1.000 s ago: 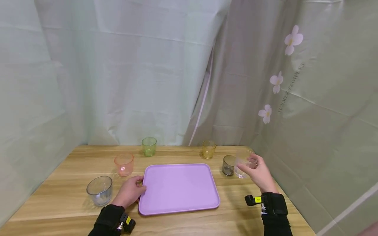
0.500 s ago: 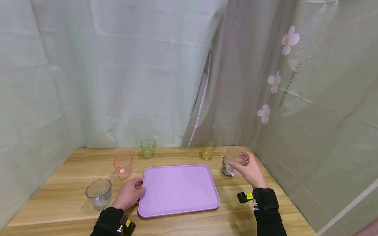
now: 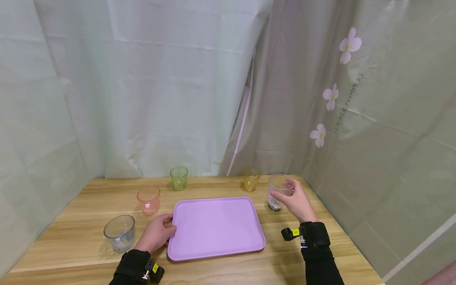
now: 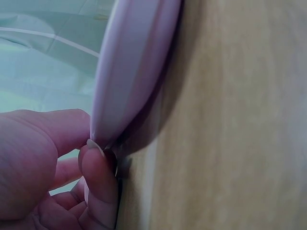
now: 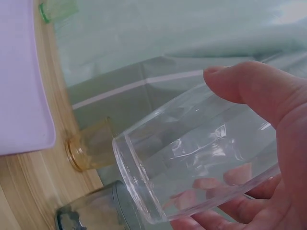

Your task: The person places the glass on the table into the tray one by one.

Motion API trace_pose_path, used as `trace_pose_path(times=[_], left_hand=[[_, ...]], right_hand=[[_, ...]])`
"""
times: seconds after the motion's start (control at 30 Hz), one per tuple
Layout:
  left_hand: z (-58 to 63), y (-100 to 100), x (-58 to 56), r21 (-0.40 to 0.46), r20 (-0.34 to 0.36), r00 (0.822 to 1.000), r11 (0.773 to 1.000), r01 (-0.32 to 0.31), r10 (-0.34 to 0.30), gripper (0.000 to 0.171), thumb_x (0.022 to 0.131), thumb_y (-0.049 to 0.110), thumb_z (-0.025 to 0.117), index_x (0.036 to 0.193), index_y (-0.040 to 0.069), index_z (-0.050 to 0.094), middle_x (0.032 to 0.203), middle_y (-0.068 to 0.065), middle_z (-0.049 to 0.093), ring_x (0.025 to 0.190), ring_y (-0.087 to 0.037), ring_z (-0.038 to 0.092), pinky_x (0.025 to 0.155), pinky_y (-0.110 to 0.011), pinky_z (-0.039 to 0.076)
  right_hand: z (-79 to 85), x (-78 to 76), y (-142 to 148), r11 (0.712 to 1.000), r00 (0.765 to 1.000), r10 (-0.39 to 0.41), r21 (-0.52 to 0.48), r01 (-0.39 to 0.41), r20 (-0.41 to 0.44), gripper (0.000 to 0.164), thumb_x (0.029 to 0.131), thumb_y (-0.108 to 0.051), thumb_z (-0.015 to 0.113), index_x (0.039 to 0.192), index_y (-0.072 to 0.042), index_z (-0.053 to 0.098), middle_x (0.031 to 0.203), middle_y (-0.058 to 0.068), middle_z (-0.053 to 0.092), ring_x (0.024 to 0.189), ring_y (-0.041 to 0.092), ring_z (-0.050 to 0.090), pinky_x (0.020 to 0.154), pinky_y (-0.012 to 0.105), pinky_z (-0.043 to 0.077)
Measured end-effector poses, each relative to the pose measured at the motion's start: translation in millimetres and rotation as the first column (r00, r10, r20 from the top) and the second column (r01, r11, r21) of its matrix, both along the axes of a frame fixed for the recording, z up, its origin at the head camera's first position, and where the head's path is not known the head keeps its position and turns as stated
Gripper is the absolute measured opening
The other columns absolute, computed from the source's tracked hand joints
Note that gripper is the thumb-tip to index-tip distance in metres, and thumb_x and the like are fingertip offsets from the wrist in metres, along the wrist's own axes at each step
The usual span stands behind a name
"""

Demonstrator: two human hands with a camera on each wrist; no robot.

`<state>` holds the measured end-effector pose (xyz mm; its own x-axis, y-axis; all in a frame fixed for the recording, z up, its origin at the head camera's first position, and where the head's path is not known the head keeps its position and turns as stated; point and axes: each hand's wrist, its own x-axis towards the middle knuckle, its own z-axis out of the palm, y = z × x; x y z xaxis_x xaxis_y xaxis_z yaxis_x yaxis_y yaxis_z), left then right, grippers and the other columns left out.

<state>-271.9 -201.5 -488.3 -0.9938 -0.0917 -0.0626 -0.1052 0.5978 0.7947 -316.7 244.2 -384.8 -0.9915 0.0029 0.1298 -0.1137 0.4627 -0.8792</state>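
Observation:
My left hand [image 3: 155, 234] pinches the left edge of a lilac tray [image 3: 218, 229] that lies on the table; in the left wrist view thumb and fingers meet at the tray's edge [image 4: 125, 72]. Upright in my right hand [image 3: 297, 201] is a clear drinking glass [image 3: 276, 183], gripped by its side between thumb and fingers. It is held over a smoky grey glass [image 3: 274, 206], overlapping most of it in the head view. The right wrist view shows the clear glass's base close to the grey glass's rim [image 5: 119, 203].
An amber glass [image 3: 251, 180] and a green glass [image 3: 179, 179] stand behind the tray. To its left are a pink-orange glass [image 3: 149, 202] and a larger bluish glass bowl [image 3: 120, 234]. Curtains [image 3: 171, 99] hang right behind the wooden table [image 3: 71, 241].
My right hand has carried the clear glass leftward, from beside the smoky grey glass to over it. The left hand stays at the tray's edge.

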Motion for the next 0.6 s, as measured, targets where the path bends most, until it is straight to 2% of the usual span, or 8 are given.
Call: trace_pose_path(times=[0.27,0.6], left_hand=[[-1.9,-0.1,-2.2,-0.002,0.001,1.0,1.0,-0.001,0.001,0.057,0.1,0.01,0.071,0.15,-0.012,0.055,0.08,-0.008,0.058,0.064,-0.018,0.063,0.059,-0.032,0.056],[-2.2,-0.6,-0.7,-0.009,-0.004,1.0,1.0,-0.002,0.002,0.056,0.1,0.011,0.071,0.149,-0.012,0.056,0.079,-0.007,0.059,0.063,-0.018,0.063,0.058,-0.031,0.055]], right_hand=[[0.8,-3.3,-7.1,1.0,1.0,0.024,-0.014,-0.024,0.003,0.098,0.096,-0.041,0.085,0.17,-0.007,0.029,0.164,0.02,0.046,0.15,0.041,0.05,0.118,0.058,0.048],[-0.3,-7.9,-23.6,0.999,0.999,0.039,-0.038,-0.039,0.001,0.093,0.096,-0.034,0.085,0.168,-0.007,0.033,0.162,0.021,0.048,0.147,0.041,0.054,0.117,0.056,0.05]])
